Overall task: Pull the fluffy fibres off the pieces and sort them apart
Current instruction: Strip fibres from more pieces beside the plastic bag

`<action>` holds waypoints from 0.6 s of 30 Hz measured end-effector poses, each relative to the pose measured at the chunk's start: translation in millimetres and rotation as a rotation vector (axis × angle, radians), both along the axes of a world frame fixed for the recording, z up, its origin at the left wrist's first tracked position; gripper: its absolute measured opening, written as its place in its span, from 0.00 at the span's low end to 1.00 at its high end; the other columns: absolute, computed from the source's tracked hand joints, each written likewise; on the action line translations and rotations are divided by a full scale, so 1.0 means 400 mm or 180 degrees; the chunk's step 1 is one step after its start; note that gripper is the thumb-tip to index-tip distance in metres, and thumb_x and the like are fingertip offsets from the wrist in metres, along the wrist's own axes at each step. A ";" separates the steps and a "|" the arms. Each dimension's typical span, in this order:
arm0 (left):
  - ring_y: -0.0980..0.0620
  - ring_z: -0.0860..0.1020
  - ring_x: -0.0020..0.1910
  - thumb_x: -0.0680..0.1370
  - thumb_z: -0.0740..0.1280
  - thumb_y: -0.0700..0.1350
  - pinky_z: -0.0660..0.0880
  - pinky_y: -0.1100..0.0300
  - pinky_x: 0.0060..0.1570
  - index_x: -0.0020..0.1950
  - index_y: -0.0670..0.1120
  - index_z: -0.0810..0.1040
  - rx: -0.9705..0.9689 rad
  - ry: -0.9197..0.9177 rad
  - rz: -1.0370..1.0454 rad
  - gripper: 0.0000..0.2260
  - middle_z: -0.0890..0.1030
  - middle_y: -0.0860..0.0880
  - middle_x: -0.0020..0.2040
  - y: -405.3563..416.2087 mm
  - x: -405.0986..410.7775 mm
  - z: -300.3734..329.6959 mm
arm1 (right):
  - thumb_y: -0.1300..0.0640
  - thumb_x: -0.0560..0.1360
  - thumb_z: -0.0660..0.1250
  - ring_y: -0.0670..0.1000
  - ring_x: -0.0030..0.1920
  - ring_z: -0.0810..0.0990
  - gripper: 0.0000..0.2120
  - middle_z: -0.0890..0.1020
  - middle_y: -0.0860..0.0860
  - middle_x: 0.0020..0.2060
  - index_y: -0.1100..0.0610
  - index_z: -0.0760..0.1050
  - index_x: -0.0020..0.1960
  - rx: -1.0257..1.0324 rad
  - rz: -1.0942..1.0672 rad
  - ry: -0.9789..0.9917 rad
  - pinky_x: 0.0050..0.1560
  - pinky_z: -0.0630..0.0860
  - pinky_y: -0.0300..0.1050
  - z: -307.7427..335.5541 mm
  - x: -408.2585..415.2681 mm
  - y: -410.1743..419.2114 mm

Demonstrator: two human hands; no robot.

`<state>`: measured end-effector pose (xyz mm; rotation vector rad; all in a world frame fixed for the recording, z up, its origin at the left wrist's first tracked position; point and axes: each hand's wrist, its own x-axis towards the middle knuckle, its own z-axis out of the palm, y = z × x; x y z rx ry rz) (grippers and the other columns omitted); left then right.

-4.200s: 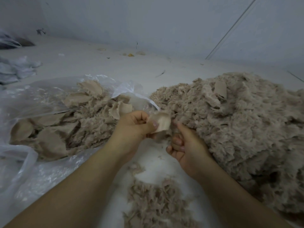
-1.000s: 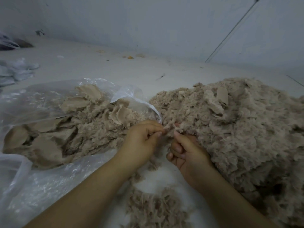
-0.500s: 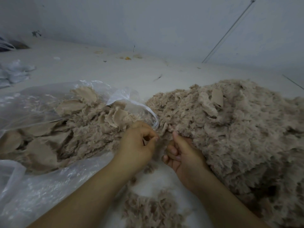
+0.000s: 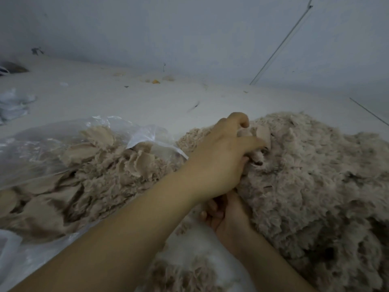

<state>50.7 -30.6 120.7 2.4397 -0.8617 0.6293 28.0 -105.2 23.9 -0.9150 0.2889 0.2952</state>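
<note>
A big heap of beige fluffy pieces [image 4: 311, 175] fills the right side. My left hand [image 4: 223, 154] reaches across onto the top of that heap, and its fingers close on a smooth-backed fluffy piece [image 4: 262, 134]. My right hand [image 4: 226, 213] rests low at the heap's near edge, palm up with fingers curled, partly hidden under my left forearm; whether it holds anything is unclear. A clear plastic bag [image 4: 42, 140] on the left holds more beige pieces [image 4: 88, 171]. A small pile of loose fibres [image 4: 189, 275] lies between my forearms.
Everything lies on a pale floor [image 4: 130, 98] that meets a grey wall at the back. A crumpled light plastic sheet [image 4: 14, 104] lies at the far left. Small bits of debris [image 4: 155, 81] sit near the wall. A thin cable [image 4: 282, 43] runs up the wall.
My left hand has left the spot beside my right hand and reached up and right onto the heap, closing on a piece. My right hand stayed low at the heap's edge.
</note>
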 end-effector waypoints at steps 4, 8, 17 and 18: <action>0.44 0.71 0.51 0.76 0.66 0.34 0.71 0.47 0.48 0.44 0.37 0.79 -0.0168 0.0132 0.0076 0.03 0.74 0.42 0.52 0.014 0.030 -0.014 | 0.44 0.78 0.60 0.44 0.18 0.64 0.19 0.71 0.47 0.23 0.57 0.74 0.37 0.0180 0.0061 -0.0025 0.22 0.65 0.37 0.004 -0.002 -0.005; 0.44 0.75 0.47 0.74 0.65 0.30 0.73 0.48 0.46 0.44 0.37 0.80 -0.0374 0.0049 0.0094 0.06 0.77 0.42 0.46 0.081 0.008 -0.066 | 0.42 0.64 0.66 0.43 0.21 0.64 0.16 0.70 0.49 0.26 0.56 0.78 0.33 0.0249 0.0232 -0.0214 0.26 0.67 0.40 -0.004 -0.004 -0.018; 0.48 0.73 0.45 0.69 0.63 0.30 0.72 0.53 0.41 0.43 0.40 0.75 -0.0541 0.0308 0.0169 0.08 0.74 0.46 0.46 0.102 -0.022 -0.078 | 0.36 0.59 0.76 0.43 0.25 0.67 0.19 0.76 0.48 0.30 0.52 0.83 0.37 0.0356 0.0351 -0.0548 0.28 0.69 0.39 -0.015 -0.011 -0.027; 0.49 0.72 0.46 0.68 0.61 0.31 0.72 0.52 0.41 0.46 0.42 0.73 -0.0673 0.0393 0.0217 0.11 0.73 0.47 0.47 0.091 -0.015 -0.064 | 0.37 0.61 0.75 0.43 0.24 0.67 0.18 0.76 0.48 0.31 0.52 0.84 0.37 0.0392 0.0319 -0.0549 0.28 0.69 0.39 -0.014 -0.012 -0.026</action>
